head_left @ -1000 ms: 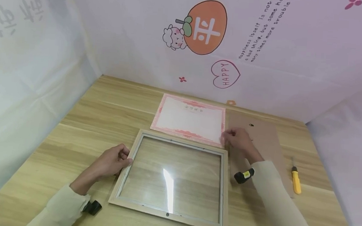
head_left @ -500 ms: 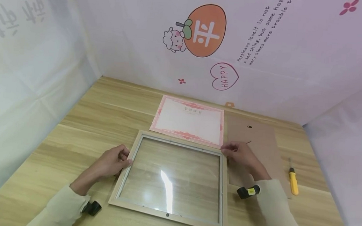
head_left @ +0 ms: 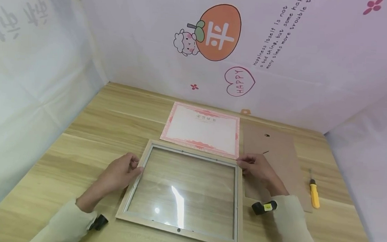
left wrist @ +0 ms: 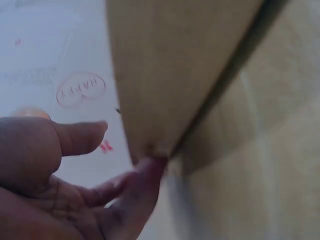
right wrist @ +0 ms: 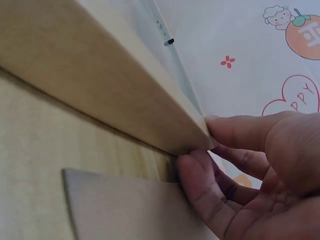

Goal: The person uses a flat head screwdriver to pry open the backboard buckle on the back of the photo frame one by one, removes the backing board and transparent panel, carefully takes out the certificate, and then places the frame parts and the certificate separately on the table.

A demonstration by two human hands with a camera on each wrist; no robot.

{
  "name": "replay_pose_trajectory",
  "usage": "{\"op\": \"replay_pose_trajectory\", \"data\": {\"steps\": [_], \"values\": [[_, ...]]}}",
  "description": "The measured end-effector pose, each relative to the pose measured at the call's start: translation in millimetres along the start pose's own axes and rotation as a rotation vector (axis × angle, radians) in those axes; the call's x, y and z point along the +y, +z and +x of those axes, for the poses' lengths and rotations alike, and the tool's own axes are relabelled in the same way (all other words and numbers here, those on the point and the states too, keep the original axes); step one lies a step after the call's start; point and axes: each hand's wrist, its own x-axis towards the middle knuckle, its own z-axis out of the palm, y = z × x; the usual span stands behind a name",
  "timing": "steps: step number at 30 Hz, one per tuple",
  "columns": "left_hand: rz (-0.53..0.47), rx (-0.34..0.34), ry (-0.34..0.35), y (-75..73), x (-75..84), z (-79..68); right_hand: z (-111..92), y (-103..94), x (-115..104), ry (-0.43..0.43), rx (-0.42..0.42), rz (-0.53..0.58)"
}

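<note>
A pale wooden picture frame (head_left: 239,203) lies flat on the table, its pane (head_left: 205,196) reflecting a bright streak. At its far right corner my right hand (head_left: 259,168) pinches the wood, thumb on the top edge and fingers against the side in the right wrist view. My left hand (head_left: 117,172) is at the left side of the frame. One of its fingers touches the frame's side (left wrist: 165,65) low down, while the thumb (left wrist: 82,137) stands a little apart from the wood. Just behind the frame lies a pink-bordered certificate (head_left: 203,131).
A brown backing board (head_left: 275,149) with a small dark hole lies right of the certificate, partly under my right hand. Farther right is a yellow-handled screwdriver (head_left: 314,195). A printed cloth wall (head_left: 144,46) rises behind the table (head_left: 88,128).
My right hand has come from the certificate's right edge down to the frame's far right corner. The left hand has shifted slightly, its thumb raised a little. The frame has stayed put.
</note>
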Motion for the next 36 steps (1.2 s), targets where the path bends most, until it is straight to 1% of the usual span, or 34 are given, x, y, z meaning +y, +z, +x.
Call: {"op": "replay_pose_trajectory", "data": {"steps": [2,3,4,5,6,7,9,11,12,13,15,16,19,23,28,32,36], "values": [[0.119,0.087,0.076,4.2,10.7,-3.6,0,0.4,1,0.002,0.01,0.011],[0.173,0.12,0.127,6.4,16.8,-5.6,-1,0.7,2,0.004,0.013,0.013],[0.223,0.138,0.183,8.9,23.1,-7.6,-1,0.8,3,0.005,0.017,0.015],[0.261,0.142,0.246,11.4,29.0,-9.3,-2,0.8,3,0.007,0.021,0.017],[0.283,0.127,0.314,13.8,34.7,-10.9,-2,0.8,3,0.011,0.025,0.016],[0.304,0.089,0.38,15.8,39.7,-12.8,-2,1.2,4,0.01,0.028,0.014],[0.334,-0.023,0.495,20.0,48.3,-15.3,-3,1.7,4,0.009,0.035,0.01],[0.357,-0.148,0.563,24.7,53.9,-16.4,-3,2.2,4,0.007,0.043,0.012],[0.371,-0.203,0.582,27.0,55.8,-16.5,-4,2.4,4,0.001,0.045,0.012],[0.383,-0.254,0.584,29.1,57.0,-16.6,-4,2.8,4,-0.002,0.047,0.012],[0.397,-0.326,0.574,32.8,58.1,-16.1,-4,3.5,4,-0.012,0.05,0.016],[0.394,-0.351,0.568,34.4,58.0,-15.8,-5,3.8,4,-0.019,0.05,0.016],[0.391,-0.391,0.56,37.2,56.9,-15.3,-5,4.5,4,-0.029,0.053,0.026],[0.386,-0.404,0.571,39.5,54.8,-14.8,-5,4.6,4,-0.027,0.059,0.026],[0.393,-0.418,0.54,40.7,52.9,-15.4,-5,4.8,3,0.0,0.07,0.019],[0.419,-0.433,0.516,42.0,51.2,-16.0,-4,5.1,2,0.024,0.073,0.035],[0.456,-0.438,0.509,43.5,49.8,-14.0,-4,5.6,3,0.034,0.072,0.041]]}}
